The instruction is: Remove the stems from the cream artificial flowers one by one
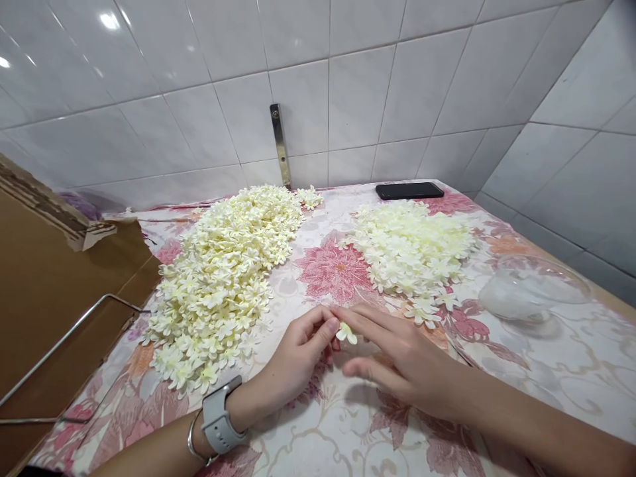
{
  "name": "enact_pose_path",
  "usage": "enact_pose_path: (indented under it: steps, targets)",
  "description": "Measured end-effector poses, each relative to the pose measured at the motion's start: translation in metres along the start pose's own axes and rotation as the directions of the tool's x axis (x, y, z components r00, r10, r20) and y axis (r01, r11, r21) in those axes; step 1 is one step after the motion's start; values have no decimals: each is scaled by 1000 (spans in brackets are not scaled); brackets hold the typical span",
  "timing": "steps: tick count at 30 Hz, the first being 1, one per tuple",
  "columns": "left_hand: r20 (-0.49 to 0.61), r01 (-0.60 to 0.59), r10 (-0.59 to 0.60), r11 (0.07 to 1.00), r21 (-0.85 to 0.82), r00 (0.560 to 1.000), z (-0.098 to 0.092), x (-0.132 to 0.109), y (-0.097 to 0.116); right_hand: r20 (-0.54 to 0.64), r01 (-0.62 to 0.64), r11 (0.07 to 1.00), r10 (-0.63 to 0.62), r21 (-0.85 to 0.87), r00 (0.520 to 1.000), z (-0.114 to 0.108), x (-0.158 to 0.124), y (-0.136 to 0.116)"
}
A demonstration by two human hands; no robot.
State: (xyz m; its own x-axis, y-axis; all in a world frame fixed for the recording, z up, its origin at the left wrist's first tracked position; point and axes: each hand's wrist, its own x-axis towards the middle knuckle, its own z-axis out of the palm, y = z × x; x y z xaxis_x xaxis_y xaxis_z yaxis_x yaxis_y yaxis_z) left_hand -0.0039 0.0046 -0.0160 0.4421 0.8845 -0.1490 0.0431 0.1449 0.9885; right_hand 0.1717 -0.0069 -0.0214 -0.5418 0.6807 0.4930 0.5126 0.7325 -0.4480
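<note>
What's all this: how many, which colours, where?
Big flower heap: one, yellowish, left
Small flower heap: one, whitish, right
Flower cluster: one, whitish, back
Single flower: one, yellowish, centre
Phone: one, black, back right
Container: one, clear, whitish contents, right
Carton: one, brown, left
Wire: one, silver, by carton
Unclear item: one, purple, behind carton
Metal strip: one, silver, back wall
Tiled walls: two, pale, back, right
Tablecloth: one, white and pink, underneath
Watch: one, grey, left wrist
Bangle: one, silver, left wrist
Left hand: one, centre, pinching flower
Right hand: one, centre

Front-left of the smaller flower heap [415, 248], the left hand [303, 351] pinches one flower [347, 334], the right hand [402, 354] just beside. Left of that heap lies a larger heap [231, 271]; behind that same landmark, a black phone [409, 191].
</note>
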Motion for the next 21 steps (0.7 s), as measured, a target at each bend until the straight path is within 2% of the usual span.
enact_pose_path:
  steps: [2,4,7,9,12,15,19,21]
  targets:
    - [-29,-44,45,998,44,999,0,-1,0,-14,-32,999,33,19,999,1,0,0]
    - [-18,-67,68,996,62,998,0,-1,0,-48,-13,1000,13,8,999,3,0,1]
    - [30,-57,54,994,92,998,0,-3,4,-34,64,994,-67,-87,997,4,-2,1]
    - [19,-73,70,983,171,997,-1,-3,6,-19,60,988,-64,-145,998,5,-2,1]
    - [-81,-114,137,963,243,987,-3,-1,6,-76,-48,987,36,-153,996,5,-1,1]
    - [-173,-80,110,982,172,979,-3,3,3,-105,-150,983,139,-107,985,3,3,1]
    - [-193,-32,47,996,82,980,-2,7,1,-7,-327,942,329,80,944,-3,8,0]
    - [-206,-29,41,998,58,978,-2,7,1,26,-345,921,346,183,938,-4,8,0]
